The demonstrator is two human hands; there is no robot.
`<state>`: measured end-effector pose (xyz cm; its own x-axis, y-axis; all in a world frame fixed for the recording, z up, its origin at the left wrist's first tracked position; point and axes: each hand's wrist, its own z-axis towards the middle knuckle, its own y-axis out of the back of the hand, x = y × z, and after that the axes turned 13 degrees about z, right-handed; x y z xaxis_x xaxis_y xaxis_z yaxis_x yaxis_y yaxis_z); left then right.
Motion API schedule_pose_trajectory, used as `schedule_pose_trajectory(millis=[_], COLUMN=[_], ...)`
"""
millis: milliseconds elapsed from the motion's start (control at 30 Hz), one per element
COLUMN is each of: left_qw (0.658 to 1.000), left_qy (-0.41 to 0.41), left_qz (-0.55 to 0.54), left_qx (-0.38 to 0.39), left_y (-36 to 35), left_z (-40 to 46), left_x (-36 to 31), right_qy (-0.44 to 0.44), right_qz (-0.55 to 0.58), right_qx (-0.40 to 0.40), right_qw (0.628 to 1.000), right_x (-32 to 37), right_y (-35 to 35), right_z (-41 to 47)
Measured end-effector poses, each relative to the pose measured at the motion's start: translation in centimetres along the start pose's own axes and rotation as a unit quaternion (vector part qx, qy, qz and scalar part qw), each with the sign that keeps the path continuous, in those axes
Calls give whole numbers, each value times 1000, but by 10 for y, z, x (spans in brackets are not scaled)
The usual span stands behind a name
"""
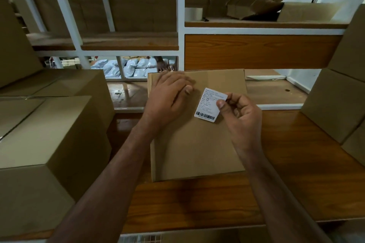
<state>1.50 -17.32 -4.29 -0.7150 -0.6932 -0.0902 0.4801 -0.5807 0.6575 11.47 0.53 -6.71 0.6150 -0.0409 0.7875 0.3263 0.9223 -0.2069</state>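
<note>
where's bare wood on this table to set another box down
The widest bare wood of the table lies right of the centre box, up to the right-hand stack. A strip also runs along the near edge in front of that box, under both forearms. The left is crowded: the left stack leaves only a narrow gap.

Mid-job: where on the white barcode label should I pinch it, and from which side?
Pinch the label at its upper right edge, coming from the right, as the right hand does. It is a thin flat sheet, and that edge leaves the barcode at the lower end uncovered; the left hand covers the box on the left.
</note>
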Motion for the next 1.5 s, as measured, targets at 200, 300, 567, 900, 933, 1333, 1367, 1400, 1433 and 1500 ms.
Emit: schedule_pose_trajectory(millis=[200, 300, 567, 900, 933, 1333, 1367, 1400, 1433, 1500], left_qw=[992, 988, 987, 978, 977, 938, 937, 937, 938, 941], left_qy=[-3, 12, 32, 84, 89, 258, 258, 256, 254, 250], left_qz=[-129, -154, -157, -187, -188, -228, -229, -229, -226, -216], left_qx=[-6, -3, 0, -43, -51, -46, -50, -55, -62, -73], left_y=[6, 8, 6, 10, 9, 5, 4, 3, 2, 0], left_z=[-15, -20, -29, -14, -10, 24, 24, 25, 25, 24], left_x=[-7, -6, -3, -1, 1, 19, 20, 20, 20, 20], right_qy=[-14, -17, -25, 76, 86, 154, 167, 171, 165, 144], right_qz=[-10, -22, -15, -70, -73, -219, -270, -330, -390, -479], right_qx=[11, 30, 45, 43, 44, 77, 82, 79, 71, 66], right_qw=[1000, 999, 999, 994, 993, 960, 945, 925, 903, 863], right_x=[-2, -5, -4, -27, -30, -44, -45, -45, -45, -43], right_y=[-2, -6, -13, -6, -5, -2, -2, -2, -1, -4], right_z=[8, 9, 7, -3, -3, -4, -4, -3, -3, -4])
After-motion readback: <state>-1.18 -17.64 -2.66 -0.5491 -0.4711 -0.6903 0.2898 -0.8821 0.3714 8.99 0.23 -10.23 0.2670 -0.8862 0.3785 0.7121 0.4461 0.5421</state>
